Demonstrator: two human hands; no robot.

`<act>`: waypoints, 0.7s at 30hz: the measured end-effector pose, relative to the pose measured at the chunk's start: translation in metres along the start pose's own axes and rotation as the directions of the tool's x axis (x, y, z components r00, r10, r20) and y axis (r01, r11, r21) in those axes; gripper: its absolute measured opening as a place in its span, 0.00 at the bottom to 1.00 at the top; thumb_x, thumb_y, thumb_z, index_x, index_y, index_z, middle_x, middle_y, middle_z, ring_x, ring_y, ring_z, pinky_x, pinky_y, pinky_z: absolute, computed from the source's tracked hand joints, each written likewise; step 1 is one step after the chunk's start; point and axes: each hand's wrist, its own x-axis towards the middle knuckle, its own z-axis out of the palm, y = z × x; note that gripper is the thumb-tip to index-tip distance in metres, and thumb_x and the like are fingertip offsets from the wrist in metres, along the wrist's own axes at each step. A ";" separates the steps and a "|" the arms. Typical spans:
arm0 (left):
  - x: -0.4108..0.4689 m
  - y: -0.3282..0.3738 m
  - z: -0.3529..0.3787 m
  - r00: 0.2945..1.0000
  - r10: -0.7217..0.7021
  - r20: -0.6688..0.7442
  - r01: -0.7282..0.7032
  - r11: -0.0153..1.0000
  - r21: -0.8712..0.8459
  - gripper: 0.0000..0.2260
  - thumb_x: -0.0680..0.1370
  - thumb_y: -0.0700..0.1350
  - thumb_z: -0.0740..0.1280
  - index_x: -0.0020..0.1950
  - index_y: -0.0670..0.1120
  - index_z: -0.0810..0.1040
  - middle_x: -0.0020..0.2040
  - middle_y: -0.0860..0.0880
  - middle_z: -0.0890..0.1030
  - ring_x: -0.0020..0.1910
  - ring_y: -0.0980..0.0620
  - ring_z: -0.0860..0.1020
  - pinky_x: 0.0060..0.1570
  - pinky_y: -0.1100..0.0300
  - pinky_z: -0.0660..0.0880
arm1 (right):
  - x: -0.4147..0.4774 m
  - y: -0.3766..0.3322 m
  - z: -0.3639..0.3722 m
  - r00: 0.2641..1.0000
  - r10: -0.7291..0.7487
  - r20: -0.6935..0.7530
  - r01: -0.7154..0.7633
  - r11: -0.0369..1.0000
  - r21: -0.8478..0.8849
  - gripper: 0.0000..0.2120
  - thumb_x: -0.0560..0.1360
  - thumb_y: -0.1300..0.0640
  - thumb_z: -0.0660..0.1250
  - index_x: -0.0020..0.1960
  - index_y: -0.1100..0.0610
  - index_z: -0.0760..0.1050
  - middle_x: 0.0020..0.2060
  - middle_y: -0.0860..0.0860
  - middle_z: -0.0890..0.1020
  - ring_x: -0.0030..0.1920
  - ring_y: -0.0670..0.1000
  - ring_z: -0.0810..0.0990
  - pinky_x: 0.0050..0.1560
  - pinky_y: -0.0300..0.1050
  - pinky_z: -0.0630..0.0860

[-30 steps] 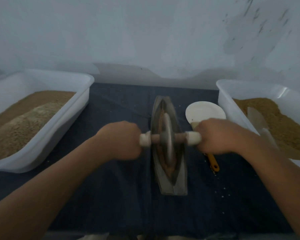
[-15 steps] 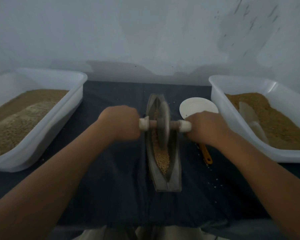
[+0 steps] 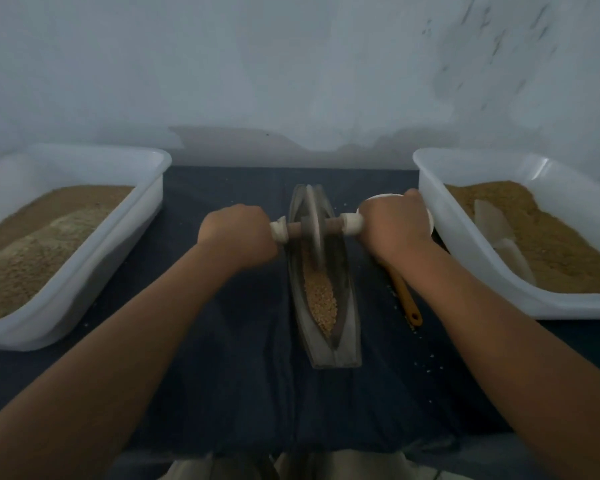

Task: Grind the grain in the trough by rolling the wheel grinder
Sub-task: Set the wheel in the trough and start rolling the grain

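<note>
left hand (image 3: 236, 233) and right hand (image 3: 392, 226) each curl tight round one end of the axle (image 3: 296, 229), fists either side of the wheel (image 3: 314, 226). the wheel stands upright in the upper part of the trough (image 3: 349, 317), mid-frame. grain (image 3: 321, 299) lies below it in the trough. an orange handle (image 3: 407, 301) lies just right. left tub (image 3: 94, 258) and right tub (image 3: 465, 244) hold brown meal.

white plastic left tub (image 3: 94, 271) heaped with tan meal, matching right tub (image 3: 465, 251) with a pale scoop (image 3: 492, 223) in it, orange-handled tool (image 3: 407, 299) on the dark blue cloth (image 3: 239, 375), scuffed whitish wall (image 3: 291, 64)
</note>
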 end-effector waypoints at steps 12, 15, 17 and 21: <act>-0.002 -0.006 0.002 0.999 0.050 0.015 -0.050 0.999 0.010 0.12 0.70 0.58 0.66 0.37 0.49 0.74 0.36 0.52 0.78 0.35 0.48 0.78 0.39 0.54 0.77 | -0.023 0.006 0.009 0.994 -0.037 -0.105 0.046 0.995 0.087 0.14 0.75 0.51 0.70 0.34 0.47 0.69 0.32 0.47 0.75 0.35 0.52 0.75 0.45 0.51 0.73; 0.020 -0.003 -0.013 0.997 0.026 0.074 -0.025 1.000 -0.010 0.12 0.71 0.56 0.69 0.39 0.49 0.73 0.39 0.51 0.77 0.40 0.46 0.79 0.47 0.50 0.80 | 0.009 0.003 0.004 0.999 -0.015 -0.050 0.020 0.994 0.103 0.17 0.75 0.52 0.70 0.33 0.46 0.66 0.30 0.46 0.72 0.34 0.51 0.75 0.40 0.48 0.68; 0.017 0.000 -0.017 0.992 0.057 0.110 -0.056 0.998 -0.008 0.12 0.72 0.56 0.68 0.39 0.50 0.72 0.39 0.51 0.77 0.41 0.45 0.79 0.49 0.49 0.81 | 0.005 0.005 0.003 1.000 0.002 0.010 -0.004 0.981 0.192 0.13 0.77 0.52 0.69 0.36 0.48 0.71 0.34 0.47 0.77 0.38 0.52 0.79 0.43 0.49 0.72; -0.029 -0.001 -0.008 0.982 0.174 0.074 -0.180 0.980 0.089 0.11 0.72 0.56 0.66 0.36 0.50 0.73 0.34 0.53 0.77 0.33 0.51 0.77 0.36 0.56 0.76 | -0.058 0.016 0.017 0.999 -0.034 -0.013 0.036 0.972 0.234 0.06 0.78 0.50 0.69 0.45 0.50 0.80 0.37 0.49 0.82 0.38 0.54 0.81 0.44 0.52 0.79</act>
